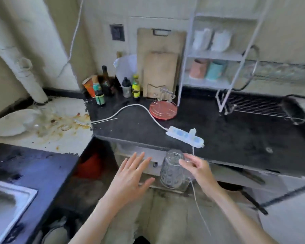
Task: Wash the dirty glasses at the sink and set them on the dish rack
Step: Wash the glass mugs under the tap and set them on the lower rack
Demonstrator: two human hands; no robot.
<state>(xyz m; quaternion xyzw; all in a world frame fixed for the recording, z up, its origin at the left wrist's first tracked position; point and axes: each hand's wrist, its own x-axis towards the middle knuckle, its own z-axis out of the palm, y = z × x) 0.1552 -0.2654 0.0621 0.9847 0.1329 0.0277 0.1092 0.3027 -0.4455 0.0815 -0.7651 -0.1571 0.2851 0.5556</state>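
The right hand [198, 169] pinches the upended glass [173, 170], long axis upright, the left hand [130, 175] spread empty beside it; the rack [257, 107] lies toward two o'clock.

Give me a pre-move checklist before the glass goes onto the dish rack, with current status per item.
1. Grip on glass: ok. Right hand holds it by fingertips, mouth down.
2. Left hand free to assist: ok. Fingers spread, holding nothing, beside the glass.
3. Landing spot on dish rack: ok. The wire grid visible at right carries nothing.
4. Path over counter: not ok. White power strip and its cable lie between the glass and the rack; a wet glass would pass over it.
5. Glass clean and rinsed: cannot tell. Too blurred.
6. Remaining dirty glasses: cannot tell. Clear glassware sits on the stained surface by the white plate, count unclear.
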